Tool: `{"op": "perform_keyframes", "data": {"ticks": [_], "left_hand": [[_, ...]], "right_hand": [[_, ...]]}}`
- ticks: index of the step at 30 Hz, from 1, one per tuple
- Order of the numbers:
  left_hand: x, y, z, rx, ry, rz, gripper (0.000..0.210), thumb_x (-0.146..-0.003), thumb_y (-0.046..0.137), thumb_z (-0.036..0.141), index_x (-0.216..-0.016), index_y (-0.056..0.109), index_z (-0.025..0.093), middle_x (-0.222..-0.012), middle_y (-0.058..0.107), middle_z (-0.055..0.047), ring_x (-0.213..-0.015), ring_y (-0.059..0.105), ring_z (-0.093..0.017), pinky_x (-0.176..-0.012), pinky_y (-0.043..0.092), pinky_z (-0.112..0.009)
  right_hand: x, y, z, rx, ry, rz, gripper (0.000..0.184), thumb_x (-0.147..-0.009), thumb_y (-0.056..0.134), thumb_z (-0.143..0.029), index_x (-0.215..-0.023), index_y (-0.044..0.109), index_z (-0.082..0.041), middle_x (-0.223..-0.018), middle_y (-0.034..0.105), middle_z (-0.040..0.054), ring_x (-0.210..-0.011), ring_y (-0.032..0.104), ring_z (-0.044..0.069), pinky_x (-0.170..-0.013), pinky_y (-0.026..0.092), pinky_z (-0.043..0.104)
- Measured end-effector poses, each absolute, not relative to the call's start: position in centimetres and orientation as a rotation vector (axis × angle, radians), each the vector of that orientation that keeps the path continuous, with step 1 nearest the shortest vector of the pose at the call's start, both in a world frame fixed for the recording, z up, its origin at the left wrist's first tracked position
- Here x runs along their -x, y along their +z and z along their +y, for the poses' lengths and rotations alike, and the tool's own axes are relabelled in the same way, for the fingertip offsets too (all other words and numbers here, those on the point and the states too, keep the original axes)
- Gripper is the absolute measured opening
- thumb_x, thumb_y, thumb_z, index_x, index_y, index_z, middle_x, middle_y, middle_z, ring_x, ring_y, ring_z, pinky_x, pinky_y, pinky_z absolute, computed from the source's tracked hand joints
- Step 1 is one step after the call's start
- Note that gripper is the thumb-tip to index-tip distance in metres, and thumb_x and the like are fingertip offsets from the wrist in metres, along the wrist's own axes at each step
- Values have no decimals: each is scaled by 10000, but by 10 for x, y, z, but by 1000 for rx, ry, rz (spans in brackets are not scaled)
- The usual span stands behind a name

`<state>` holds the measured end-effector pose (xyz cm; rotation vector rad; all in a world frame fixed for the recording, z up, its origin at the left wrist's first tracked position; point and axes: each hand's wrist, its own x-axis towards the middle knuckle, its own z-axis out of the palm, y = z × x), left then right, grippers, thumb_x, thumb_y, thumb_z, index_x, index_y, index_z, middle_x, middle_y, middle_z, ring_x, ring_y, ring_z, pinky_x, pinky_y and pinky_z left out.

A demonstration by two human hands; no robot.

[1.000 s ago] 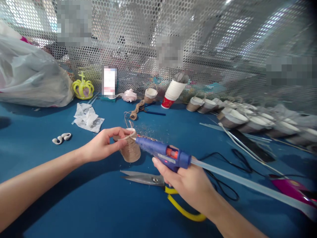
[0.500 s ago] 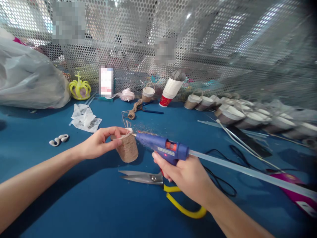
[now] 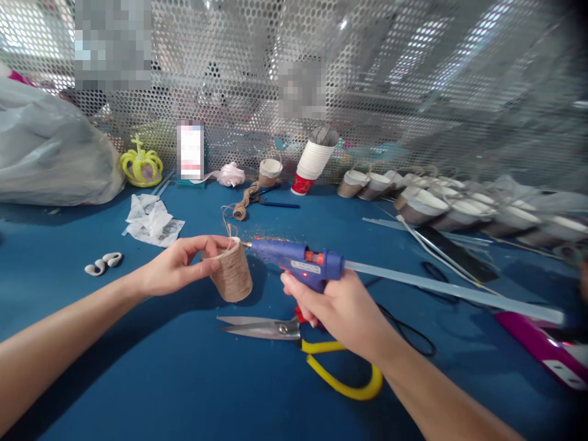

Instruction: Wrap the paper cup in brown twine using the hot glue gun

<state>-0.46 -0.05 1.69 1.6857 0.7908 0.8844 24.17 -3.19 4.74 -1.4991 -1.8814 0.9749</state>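
My left hand (image 3: 186,264) grips the rim of a small paper cup wrapped in jute twine (image 3: 233,275), fingers at its top edge. The cup is tilted, and a loose end of twine rises from its rim. In my right hand (image 3: 340,306) is a blue hot glue gun (image 3: 294,257) with a small red light on and a long clear glue stick sticking out of its back. The gun's metal tip meets or nearly meets the cup's rim; I cannot tell which. Below them lie scissors with yellow handles (image 3: 275,328), blades pointing left.
Several twine-wrapped cups (image 3: 422,205) stand at right, near a dark phone (image 3: 454,260). Behind are stacked paper cups (image 3: 315,162), a twine bundle (image 3: 245,202), a pink ribbon (image 3: 231,174) and a yellow crown-shaped piece (image 3: 141,165). Crumpled white material (image 3: 154,220) and a plastic bag (image 3: 50,147) lie left.
The view has shifted slightly, so most things sit a little further left. Both hands keep their holds, and the glue gun's tip stays at the cup's rim.
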Motion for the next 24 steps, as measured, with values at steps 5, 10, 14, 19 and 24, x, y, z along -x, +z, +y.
{"op": "perform_keyframes", "data": {"ticks": [5,10,14,19,24], "left_hand": [[6,18,0,-1693,875,784,234,-824,555,322,-688,493,143,-1241,551,-146,-1174,488,-264,-937,395,-364],[5,18,0,-1685,890,794,234,-815,565,321,-679,502,141,-1236,557,-152,-1157,503,-275,-926,403,-383],[5,17,0,-1698,883,805,242,-819,561,330,-681,500,140,-1253,546,-154,-1158,500,-273,-937,395,-383],[6,16,0,-1712,861,790,208,-839,537,290,-693,490,149,-1266,539,-128,-1190,477,-246,-933,388,-330],[7,17,0,-1713,862,786,202,-846,527,261,-685,483,149,-1263,540,-122,-1183,482,-239,-936,379,-326]], "right_hand": [[-239,53,-37,1516,1008,-1876,326,-789,500,-387,-527,461,-196,-375,445,-33,-395,498,112,-454,465,241],[-238,53,-36,1511,1020,-1852,303,-785,505,-369,-547,491,-182,-384,457,-35,-365,462,94,-437,450,234],[-239,52,-34,1505,1036,-1817,268,-772,519,-346,-571,515,-169,-377,445,-48,-341,425,78,-414,431,222],[-239,53,-36,1492,1043,-1839,266,-775,510,-340,-573,519,-167,-377,457,-42,-342,431,77,-412,422,219],[-238,54,-35,1501,1047,-1839,247,-773,506,-334,-597,522,-161,-382,452,-45,-343,423,74,-410,413,218]]}}
